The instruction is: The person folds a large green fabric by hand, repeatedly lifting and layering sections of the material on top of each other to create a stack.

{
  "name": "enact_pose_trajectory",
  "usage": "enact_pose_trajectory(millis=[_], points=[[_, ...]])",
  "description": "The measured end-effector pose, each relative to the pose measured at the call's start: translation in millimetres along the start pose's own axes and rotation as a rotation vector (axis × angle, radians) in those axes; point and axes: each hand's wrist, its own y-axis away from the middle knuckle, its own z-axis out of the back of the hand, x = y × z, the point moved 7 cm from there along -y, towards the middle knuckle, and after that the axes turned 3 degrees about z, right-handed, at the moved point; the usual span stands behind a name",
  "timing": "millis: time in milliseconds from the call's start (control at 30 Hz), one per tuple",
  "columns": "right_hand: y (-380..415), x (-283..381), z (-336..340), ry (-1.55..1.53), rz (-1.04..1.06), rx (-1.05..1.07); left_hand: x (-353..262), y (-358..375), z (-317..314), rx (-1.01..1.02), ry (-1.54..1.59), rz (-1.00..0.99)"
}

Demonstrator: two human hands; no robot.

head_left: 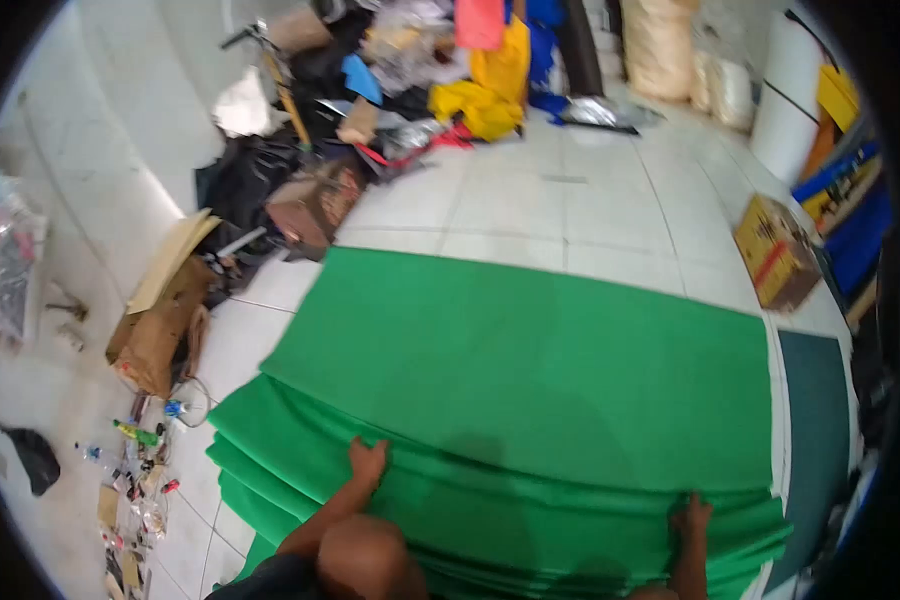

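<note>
A wide sheet of green cloth (530,360) lies spread over the tiled floor, flat in its far part and bunched in several loose folds on the near side. My left hand (369,462) grips the ridge of a fold left of the middle, its fingertips partly sunk in the cloth. Farther right, my right hand (692,514) is closed on the same fold close to the cloth's right end. My bent knee (362,555) shows at the bottom, just below my left forearm.
White floor tiles (510,205) surround the cloth. A dark green board or mat (815,430) lies along its right side, below a cardboard box (775,255). Open cartons (160,330), small bottles and scraps line the left. Bags and yellow fabric (480,105) are heaped at the back.
</note>
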Motion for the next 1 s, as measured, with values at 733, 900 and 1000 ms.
enact_pose_trajectory(millis=[733,900,1000], points=[[67.9,152.5,-71.4,-0.622,-0.054,0.164,-43.5,-75.3,-65.7,0.508,0.490,0.494],[42.4,125.8,-72.0,-0.473,-0.116,0.161,-72.1,-65.1,-68.0,0.456,0.818,0.426],[43.8,113.7,-66.9,-0.502,-0.128,0.177,-77.7,-68.7,-67.8,0.569,0.845,0.405]])
